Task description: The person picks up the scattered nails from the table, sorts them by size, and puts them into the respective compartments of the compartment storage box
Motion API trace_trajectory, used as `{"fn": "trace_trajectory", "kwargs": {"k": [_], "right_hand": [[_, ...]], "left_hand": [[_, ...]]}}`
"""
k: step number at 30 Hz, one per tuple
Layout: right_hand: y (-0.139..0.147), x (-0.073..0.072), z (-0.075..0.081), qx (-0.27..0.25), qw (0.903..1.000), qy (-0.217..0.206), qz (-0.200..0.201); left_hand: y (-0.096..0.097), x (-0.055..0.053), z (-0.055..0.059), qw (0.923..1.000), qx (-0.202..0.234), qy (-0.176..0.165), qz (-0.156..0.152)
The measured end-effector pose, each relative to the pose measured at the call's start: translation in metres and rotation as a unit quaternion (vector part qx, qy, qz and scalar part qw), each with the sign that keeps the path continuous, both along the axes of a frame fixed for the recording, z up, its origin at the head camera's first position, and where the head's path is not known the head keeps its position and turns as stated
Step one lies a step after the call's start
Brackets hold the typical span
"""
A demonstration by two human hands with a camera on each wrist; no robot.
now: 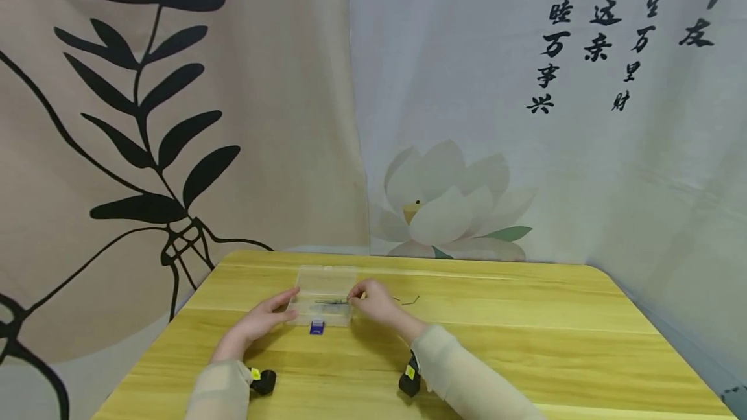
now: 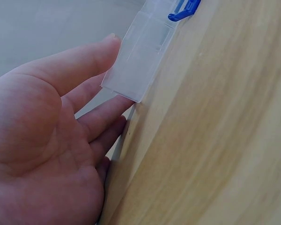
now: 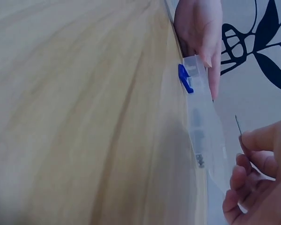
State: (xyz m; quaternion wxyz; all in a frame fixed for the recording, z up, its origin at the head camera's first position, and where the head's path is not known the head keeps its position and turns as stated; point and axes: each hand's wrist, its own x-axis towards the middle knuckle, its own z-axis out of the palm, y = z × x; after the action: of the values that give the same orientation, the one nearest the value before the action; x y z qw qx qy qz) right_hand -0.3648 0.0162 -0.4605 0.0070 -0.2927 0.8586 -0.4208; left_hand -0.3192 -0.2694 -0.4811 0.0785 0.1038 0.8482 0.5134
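A clear plastic box (image 1: 321, 317) with a blue latch (image 1: 317, 327) stands on the table, its lid (image 1: 327, 280) raised at the back. My left hand (image 1: 265, 319) holds the box's left end, thumb at the front and fingers behind, as the left wrist view also shows. Over the box's right side, my right hand (image 1: 376, 303) pinches a thin metal rod (image 3: 238, 124) between thumb and fingertips; its tip points up in the right wrist view. Several thin dark rods (image 1: 331, 303) show in the box. Small dark pieces (image 3: 200, 161) lie near its right end.
To the right of the right hand, a thin L-shaped rod (image 1: 411, 301), like a hex key, lies on the wooden table (image 1: 525, 342). Printed curtains (image 1: 292, 115) hang behind the table's far edge. Both wrists carry small black cameras (image 1: 267, 382).
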Motion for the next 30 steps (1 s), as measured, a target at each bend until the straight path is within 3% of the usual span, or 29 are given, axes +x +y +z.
{"fn": "trace_trajectory", "kwargs": {"k": [7, 18, 30], "right_hand": [[-0.007, 0.002, -0.004, 0.025, 0.9993, 0.027, 0.007], [-0.012, 0.008, -0.004, 0.049, 0.9984, 0.026, -0.004], [-0.008, 0.001, -0.003, 0.049, 0.9986, 0.015, 0.013]], "left_hand": [[0.001, 0.001, 0.001, 1.0, 0.002, -0.001, -0.005], [-0.001, -0.002, -0.003, 1.0, 0.0, -0.004, 0.008], [-0.002, -0.003, -0.004, 0.9999, 0.001, -0.009, 0.014]]}}
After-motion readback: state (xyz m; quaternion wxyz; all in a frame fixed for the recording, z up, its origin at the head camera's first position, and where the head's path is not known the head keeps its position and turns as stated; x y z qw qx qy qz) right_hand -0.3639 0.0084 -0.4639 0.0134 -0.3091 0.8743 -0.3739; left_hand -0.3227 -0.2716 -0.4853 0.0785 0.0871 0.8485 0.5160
